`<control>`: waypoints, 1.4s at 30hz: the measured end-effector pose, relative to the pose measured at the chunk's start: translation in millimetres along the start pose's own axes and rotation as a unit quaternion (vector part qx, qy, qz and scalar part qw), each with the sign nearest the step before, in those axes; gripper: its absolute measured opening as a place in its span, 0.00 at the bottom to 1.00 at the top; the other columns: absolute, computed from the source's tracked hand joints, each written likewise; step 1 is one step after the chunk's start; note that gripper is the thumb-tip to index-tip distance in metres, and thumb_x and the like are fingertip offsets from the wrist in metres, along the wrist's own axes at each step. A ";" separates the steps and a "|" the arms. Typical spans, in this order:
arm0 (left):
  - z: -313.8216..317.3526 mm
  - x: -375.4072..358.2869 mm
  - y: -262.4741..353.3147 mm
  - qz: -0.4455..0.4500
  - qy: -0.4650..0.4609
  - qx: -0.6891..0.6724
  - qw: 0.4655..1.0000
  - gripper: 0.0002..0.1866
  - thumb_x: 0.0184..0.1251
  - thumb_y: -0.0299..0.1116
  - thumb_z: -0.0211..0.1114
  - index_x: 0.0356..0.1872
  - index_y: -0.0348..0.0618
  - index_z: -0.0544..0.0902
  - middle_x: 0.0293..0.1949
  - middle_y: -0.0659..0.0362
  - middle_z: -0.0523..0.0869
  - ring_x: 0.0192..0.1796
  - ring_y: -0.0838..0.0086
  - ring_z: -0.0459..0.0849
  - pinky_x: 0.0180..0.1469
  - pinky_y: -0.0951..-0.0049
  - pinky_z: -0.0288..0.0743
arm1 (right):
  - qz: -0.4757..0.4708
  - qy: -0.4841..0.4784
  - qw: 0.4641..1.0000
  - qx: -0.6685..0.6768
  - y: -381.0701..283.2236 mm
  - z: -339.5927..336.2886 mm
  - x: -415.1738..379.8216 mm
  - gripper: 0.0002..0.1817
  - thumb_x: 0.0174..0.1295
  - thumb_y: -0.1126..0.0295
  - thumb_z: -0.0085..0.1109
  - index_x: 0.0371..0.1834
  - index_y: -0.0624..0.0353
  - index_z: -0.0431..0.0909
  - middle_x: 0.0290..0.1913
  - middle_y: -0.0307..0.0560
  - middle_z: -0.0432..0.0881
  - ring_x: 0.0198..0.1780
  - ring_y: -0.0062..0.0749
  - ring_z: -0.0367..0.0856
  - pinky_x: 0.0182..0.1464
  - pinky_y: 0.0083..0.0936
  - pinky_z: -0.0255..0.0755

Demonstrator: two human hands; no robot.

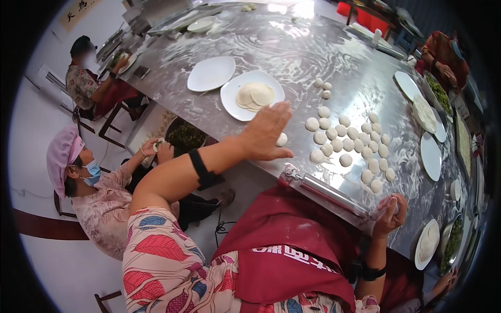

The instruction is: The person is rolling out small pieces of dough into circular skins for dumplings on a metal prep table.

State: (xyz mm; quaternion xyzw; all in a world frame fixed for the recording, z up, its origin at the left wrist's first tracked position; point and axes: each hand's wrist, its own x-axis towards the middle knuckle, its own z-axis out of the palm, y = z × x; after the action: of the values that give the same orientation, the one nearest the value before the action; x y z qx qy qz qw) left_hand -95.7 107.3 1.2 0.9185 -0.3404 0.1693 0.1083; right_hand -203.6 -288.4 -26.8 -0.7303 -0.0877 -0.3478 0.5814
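My left hand (265,133) is stretched across the near table edge, fingers extended and thumb apart, with nothing seen in it. Beside its palm lies a small dough piece (282,139), partly hidden. Just beyond the fingertips, a white plate (229,104) bears several round dough wrappers (255,95), overlapping. At the table's near edge my right hand (390,215) is closed around the right end of a metal rolling pin (334,194); its other handle points toward my left hand. Several floured dough balls (345,160) are scattered beyond the pin.
Another white plate (211,74) stands behind the wrapper plate. Along the right side are oval plates (431,156) and a tray of green filling (438,94). A person in a pink cap (65,156) sits close on my left near a filling bowl (185,136). Flour streaks the metal table (292,57).
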 end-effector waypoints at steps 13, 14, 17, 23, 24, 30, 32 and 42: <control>30.9 -12.3 -5.0 -0.032 -0.005 -0.074 0.997 0.57 0.49 0.67 0.64 0.68 0.29 0.54 0.68 0.38 0.59 0.71 0.47 0.56 0.71 0.55 0.50 | 0.001 -0.011 1.000 -0.016 2.6 0.6 7.9 0.07 0.70 0.71 0.49 0.40 0.64 0.72 0.29 0.44 0.72 0.22 0.20 0.67 0.24 0.19 0.66; 25.9 -17.3 -3.0 -0.045 0.021 -0.100 0.994 0.57 0.47 0.64 0.68 0.68 0.30 0.55 0.67 0.39 0.61 0.69 0.47 0.60 0.70 0.56 0.55 | -0.003 -0.017 0.999 -0.030 0.3 -2.4 6.7 0.07 0.70 0.72 0.49 0.40 0.64 0.72 0.30 0.44 0.72 0.22 0.20 0.67 0.24 0.19 0.66; -8.9 -26.4 5.2 -0.191 -0.030 -0.079 0.978 0.50 0.41 0.56 0.76 0.62 0.36 0.64 0.56 0.42 0.70 0.59 0.48 0.72 0.58 0.58 0.69 | -0.006 -0.019 1.000 -0.009 -3.0 -2.1 3.7 0.06 0.70 0.72 0.49 0.40 0.64 0.72 0.31 0.44 0.72 0.22 0.20 0.67 0.24 0.19 0.66; -4.4 -21.2 5.1 -0.279 -0.173 -0.118 0.937 0.31 0.42 0.45 0.76 0.45 0.40 0.73 0.45 0.44 0.74 0.48 0.49 0.78 0.48 0.56 0.73 | -0.008 -0.012 1.000 0.001 6.6 -2.6 5.8 0.07 0.69 0.71 0.51 0.39 0.64 0.72 0.32 0.45 0.73 0.20 0.20 0.67 0.23 0.19 0.65; 6.9 -13.6 1.2 -0.258 -0.155 -0.125 0.945 0.29 0.43 0.43 0.76 0.43 0.39 0.73 0.44 0.44 0.74 0.47 0.49 0.78 0.48 0.56 0.73 | -0.013 -0.009 1.000 -0.003 6.0 -2.3 7.0 0.07 0.68 0.71 0.51 0.38 0.65 0.72 0.31 0.46 0.74 0.19 0.20 0.68 0.23 0.19 0.65; 58.1 75.4 -17.2 -0.160 -0.042 -0.180 0.970 0.22 0.45 0.33 0.74 0.41 0.37 0.76 0.38 0.47 0.76 0.42 0.55 0.78 0.44 0.61 0.74 | -0.037 -0.011 0.999 -0.022 5.6 -1.4 11.8 0.06 0.66 0.73 0.52 0.37 0.66 0.73 0.29 0.48 0.75 0.17 0.22 0.70 0.20 0.19 0.66; 57.6 112.9 -30.1 -0.145 -0.118 -0.225 0.956 0.23 0.46 0.31 0.72 0.46 0.40 0.76 0.41 0.47 0.76 0.44 0.56 0.79 0.45 0.62 0.74 | -0.041 -0.021 0.999 -0.015 1.3 -0.3 13.7 0.06 0.66 0.73 0.52 0.36 0.66 0.72 0.29 0.48 0.75 0.18 0.22 0.70 0.19 0.19 0.66; 91.1 214.9 -72.2 -0.086 -0.166 -0.092 0.978 0.36 0.48 0.38 0.74 0.62 0.54 0.72 0.60 0.48 0.72 0.61 0.51 0.71 0.60 0.60 0.69 | -0.020 -0.028 0.999 -0.034 -1.0 3.1 21.0 0.09 0.67 0.69 0.53 0.36 0.65 0.72 0.27 0.46 0.73 0.18 0.22 0.70 0.21 0.20 0.66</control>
State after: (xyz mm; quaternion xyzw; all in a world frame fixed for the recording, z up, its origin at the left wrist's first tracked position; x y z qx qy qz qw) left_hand 126.5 5.9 -5.9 0.9457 -0.2876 -0.0274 0.1489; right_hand -187.2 -291.1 -13.5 -0.7575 -0.1068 -0.3417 0.5460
